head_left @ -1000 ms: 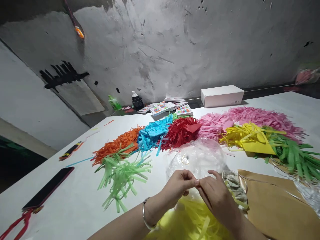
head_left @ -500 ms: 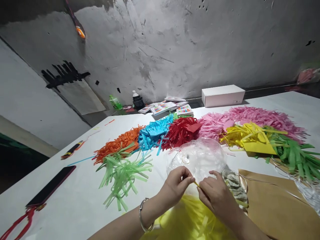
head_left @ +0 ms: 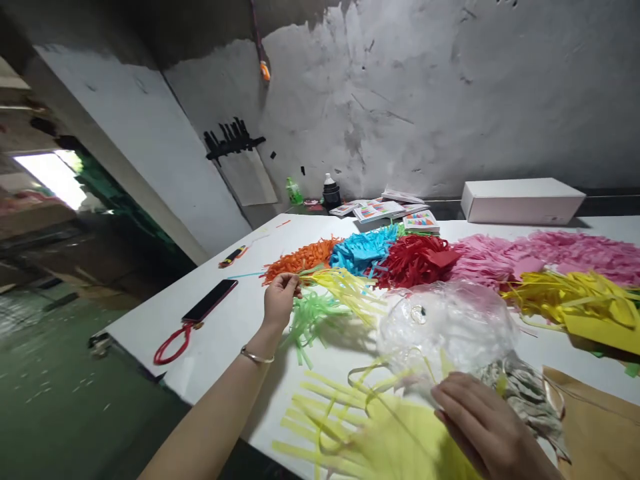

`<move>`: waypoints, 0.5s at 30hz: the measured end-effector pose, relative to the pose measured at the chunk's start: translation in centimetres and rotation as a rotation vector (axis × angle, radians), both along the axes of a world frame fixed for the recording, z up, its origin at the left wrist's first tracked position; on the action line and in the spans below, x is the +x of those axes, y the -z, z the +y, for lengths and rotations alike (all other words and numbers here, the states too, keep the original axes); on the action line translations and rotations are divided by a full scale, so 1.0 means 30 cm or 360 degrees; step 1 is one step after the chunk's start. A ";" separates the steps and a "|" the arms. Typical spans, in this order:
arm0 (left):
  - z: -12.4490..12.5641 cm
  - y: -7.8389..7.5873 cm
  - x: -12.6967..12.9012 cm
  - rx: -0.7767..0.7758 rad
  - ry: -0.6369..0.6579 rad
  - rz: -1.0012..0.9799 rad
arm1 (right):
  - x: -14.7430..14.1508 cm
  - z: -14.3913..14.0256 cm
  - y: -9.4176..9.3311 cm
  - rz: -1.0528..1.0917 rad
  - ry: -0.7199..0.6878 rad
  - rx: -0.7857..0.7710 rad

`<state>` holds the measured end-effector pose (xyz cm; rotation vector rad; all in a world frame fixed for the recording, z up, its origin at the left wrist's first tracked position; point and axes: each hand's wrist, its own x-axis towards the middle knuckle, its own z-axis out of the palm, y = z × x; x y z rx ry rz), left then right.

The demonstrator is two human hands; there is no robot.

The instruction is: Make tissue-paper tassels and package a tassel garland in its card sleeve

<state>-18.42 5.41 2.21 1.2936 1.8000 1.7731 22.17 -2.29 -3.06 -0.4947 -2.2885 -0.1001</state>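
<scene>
My left hand (head_left: 283,293) is closed around the twisted end of a yellow paper tassel (head_left: 350,290), whose strips trail to the right. Below that tassel lies a light green tassel (head_left: 317,317) on the white table (head_left: 210,363). My right hand (head_left: 485,423), slightly blurred, is stretched out over the right side of yellow fringed tissue paper (head_left: 400,427); its fingertips reach near the clear plastic bag (head_left: 450,327). Loose yellow strips curl along the sheet's left side. Whether the right palm touches the paper is unclear.
Orange (head_left: 305,257), blue (head_left: 363,250), red (head_left: 417,260), pink (head_left: 500,257) and yellow tassel piles (head_left: 580,300) line the back. A phone (head_left: 210,300) and cutter (head_left: 233,257) lie left. Crumpled grey cloth (head_left: 530,393) and brown cardboard (head_left: 590,420) lie right. A white box (head_left: 520,203) stands behind.
My hands, earlier close together on a twisted yellow strand, are now apart. The left has carried the yellow tassel left above the green one; the right has opened over the yellow paper. The view has turned left.
</scene>
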 end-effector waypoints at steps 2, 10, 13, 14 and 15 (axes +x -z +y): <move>-0.029 0.013 -0.054 -0.0059 -0.0065 0.0104 | -0.044 -0.037 0.010 -0.0181 -0.0105 -0.0018; -0.401 0.140 0.290 -0.0208 0.1395 0.0898 | -0.079 -0.190 0.160 -0.0421 0.0011 0.0258; -0.519 0.205 0.426 -0.0182 0.2070 0.1351 | -0.072 -0.247 0.183 -0.0490 0.0192 0.0269; -0.540 0.219 0.448 -0.0188 0.2080 0.1420 | -0.066 -0.265 0.187 -0.0520 0.0238 0.0284; -0.552 0.228 0.458 -0.0209 0.2045 0.1462 | -0.059 -0.281 0.190 -0.0543 0.0280 0.0292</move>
